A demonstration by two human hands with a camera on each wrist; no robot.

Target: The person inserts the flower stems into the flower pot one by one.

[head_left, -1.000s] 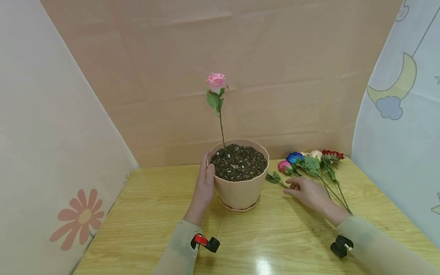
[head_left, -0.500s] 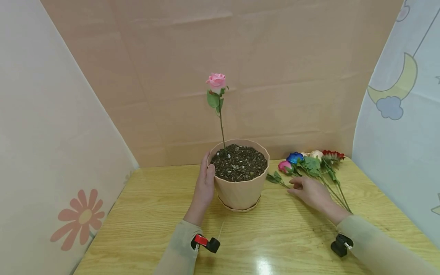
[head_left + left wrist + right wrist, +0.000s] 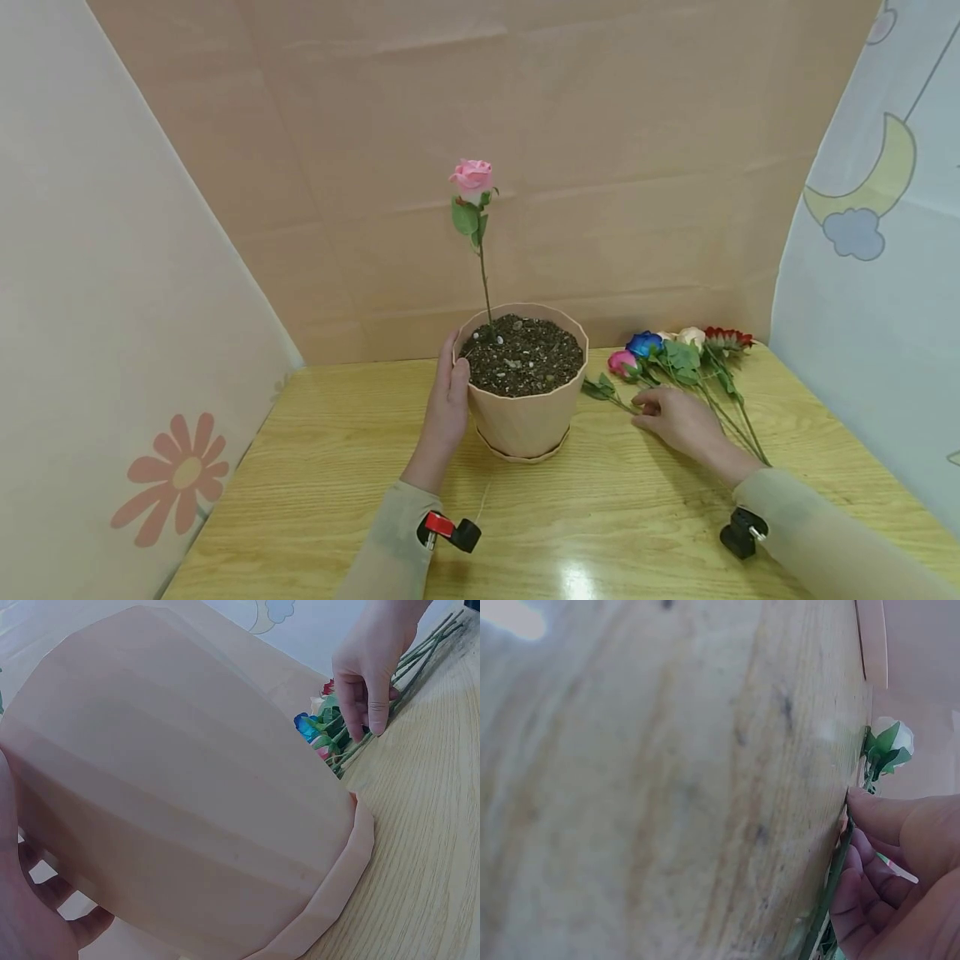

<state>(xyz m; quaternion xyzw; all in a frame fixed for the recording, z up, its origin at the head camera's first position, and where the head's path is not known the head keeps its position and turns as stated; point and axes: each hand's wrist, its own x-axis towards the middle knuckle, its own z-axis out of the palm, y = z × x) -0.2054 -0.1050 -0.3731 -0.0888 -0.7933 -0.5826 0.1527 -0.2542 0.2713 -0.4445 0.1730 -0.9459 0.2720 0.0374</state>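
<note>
1. Taking the planter pot (image 3: pixel 521 425) as our clock centre in the head view, our left hand (image 3: pixel 447 396) sits at 9 o'clock, its thumb at the near wall and its fingers wrapped round the far side.
2. Our right hand (image 3: pixel 682 423) is at 4 o'clock, thumb and fingertips pinching a thin green stem (image 3: pixel 829 892); how firmly, we cannot tell.
3. That stem lies low along the wooden table (image 3: pixel 337 500), its leaves (image 3: pixel 600 388) at 3 o'clock just beside the pot. It appears to lead to a white rose (image 3: pixel 904 737).
4. We'd do well to lift before swinging inward, lest the leaves snag the pot or drag the magenta rose (image 3: pixel 622 363) nearby.
5. A pinch nearer the stem's lower end should steer better and bend less.
6. Bracing at 9 o'clock should steady the soil (image 3: pixel 536 358) and the upright pink rose (image 3: pixel 472 179), planted towards 10.
</note>
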